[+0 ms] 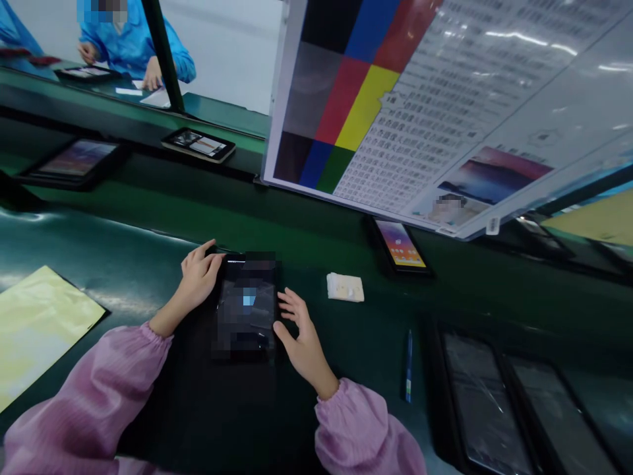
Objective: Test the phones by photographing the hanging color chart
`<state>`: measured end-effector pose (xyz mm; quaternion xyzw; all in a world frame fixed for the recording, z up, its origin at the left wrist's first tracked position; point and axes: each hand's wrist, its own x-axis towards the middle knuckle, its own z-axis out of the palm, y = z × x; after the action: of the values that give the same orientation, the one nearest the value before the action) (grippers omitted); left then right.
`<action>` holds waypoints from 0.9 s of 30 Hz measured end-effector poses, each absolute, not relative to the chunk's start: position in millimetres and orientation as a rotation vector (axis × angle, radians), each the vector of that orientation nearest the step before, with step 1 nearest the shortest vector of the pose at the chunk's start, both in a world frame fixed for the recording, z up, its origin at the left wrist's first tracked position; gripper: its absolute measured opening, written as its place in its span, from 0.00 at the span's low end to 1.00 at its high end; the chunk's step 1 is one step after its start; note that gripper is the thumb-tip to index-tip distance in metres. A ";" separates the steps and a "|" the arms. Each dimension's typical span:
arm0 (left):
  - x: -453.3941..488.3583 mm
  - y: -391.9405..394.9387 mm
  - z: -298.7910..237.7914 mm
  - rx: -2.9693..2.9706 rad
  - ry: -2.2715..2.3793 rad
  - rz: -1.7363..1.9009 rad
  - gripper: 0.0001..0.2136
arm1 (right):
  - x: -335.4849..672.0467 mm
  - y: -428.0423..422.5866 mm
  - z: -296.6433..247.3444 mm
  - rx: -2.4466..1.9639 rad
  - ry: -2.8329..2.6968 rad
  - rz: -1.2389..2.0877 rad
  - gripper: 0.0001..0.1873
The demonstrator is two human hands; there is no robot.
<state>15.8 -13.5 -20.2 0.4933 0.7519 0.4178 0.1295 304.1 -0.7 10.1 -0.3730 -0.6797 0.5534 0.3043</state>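
Observation:
A dark tablet [247,323] lies flat on the table in front of me, its screen mostly black with reflections and partly blurred out. At its upper left corner is my left hand [198,272], thumb on the edge and the other fingers bent around the corner. My right hand [299,333] is beside the right edge with fingers spread; its thumb comes close to the side, and I cannot tell if it touches. To the right of that hand lies a small folded cream-coloured cloth or pad [345,287].
A blue pen [408,366] and two dark tablets, one nearer [487,396], lie at right. A lit device [401,245] rests below a tilted printed chart board [376,112]. Yellow sheet [44,330] at left. More devices [198,144] sit on the ledge; a blue-sleeved person works beyond.

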 end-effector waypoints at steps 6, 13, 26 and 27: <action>9.5 -14.2 -20.2 1.370 1.979 1.376 0.16 | 307.4 1.5 13.2 -0.946 -1.749 1.547 0.31; 17.4 -20.4 -1.1 1.265 1.605 1.631 0.16 | 310.4 1.2 13.9 -0.910 -1.655 1.630 0.30; 47.7 -53.7 17.0 1.122 1.444 1.854 0.15 | 313.4 -26.0 -4.8 -1.240 -1.645 1.672 0.48; 48.4 -54.2 16.8 1.120 1.435 1.861 0.15 | 313.8 -25.9 -5.9 -1.258 -1.642 1.667 0.49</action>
<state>48.4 -54.2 16.8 0.4149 0.5314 0.6891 0.2657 313.8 -25.9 -5.9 -0.4598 -0.5999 0.6092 0.2400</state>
